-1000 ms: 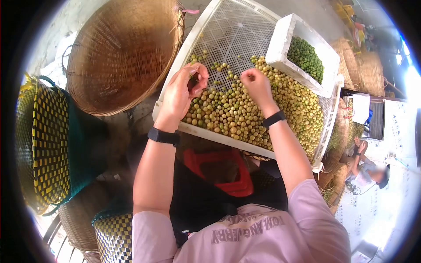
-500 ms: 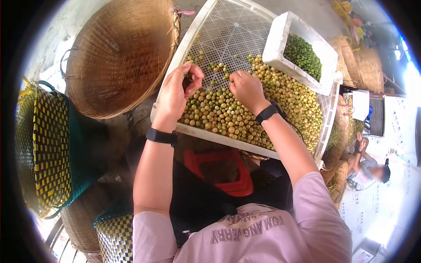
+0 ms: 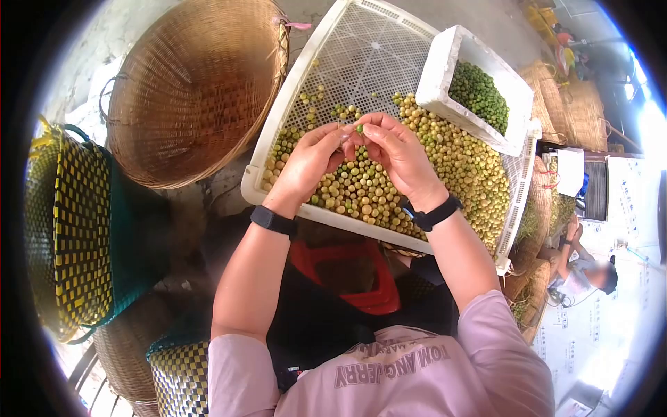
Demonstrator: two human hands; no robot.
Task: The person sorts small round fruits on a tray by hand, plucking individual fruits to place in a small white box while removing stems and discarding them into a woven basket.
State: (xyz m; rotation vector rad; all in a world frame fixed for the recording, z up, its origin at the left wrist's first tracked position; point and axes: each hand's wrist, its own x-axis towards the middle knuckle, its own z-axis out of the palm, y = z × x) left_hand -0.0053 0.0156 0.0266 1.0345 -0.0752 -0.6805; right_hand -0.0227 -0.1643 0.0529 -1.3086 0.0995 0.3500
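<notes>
both hands meet above the white tray (image 3: 274,156) of yellow-green seeds (image 3: 445,156), the left hand (image 3: 309,163) and right hand (image 3: 399,156) pinching one small green seed (image 3: 359,128) between fingertips. a white tub (image 3: 445,73) of green seeds rests on the tray's far corner.

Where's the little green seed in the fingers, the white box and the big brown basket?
little green seed (image 3: 359,128): head view, on the seed's visible middle.
white box (image 3: 439,69): head view, on its left side wall.
big brown basket (image 3: 194,83): head view, on its woven surface.
</notes>
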